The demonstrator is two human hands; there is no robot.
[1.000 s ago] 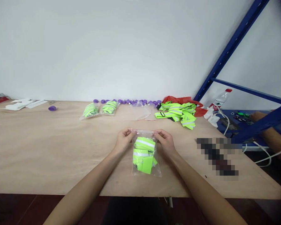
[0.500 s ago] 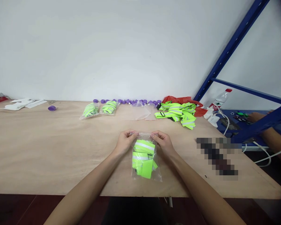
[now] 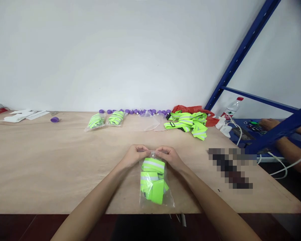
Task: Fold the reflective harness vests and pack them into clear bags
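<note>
The left hand (image 3: pixel 135 156) and right hand (image 3: pixel 171 157) pinch the top edge of a clear zip bag (image 3: pixel 168 199) — fingertips close together — at the near edge of the wooden table (image 3: pixel 52 160). Folded neon-yellow reflective straps (image 3: pixel 153 182) lie inside it. Toward the far edge sit two filled bags (image 3: pixel 96 121), purple caps (image 3: pixel 153 111) and — right of them — a loose heap of reflective straps (image 3: pixel 188 121).
</note>
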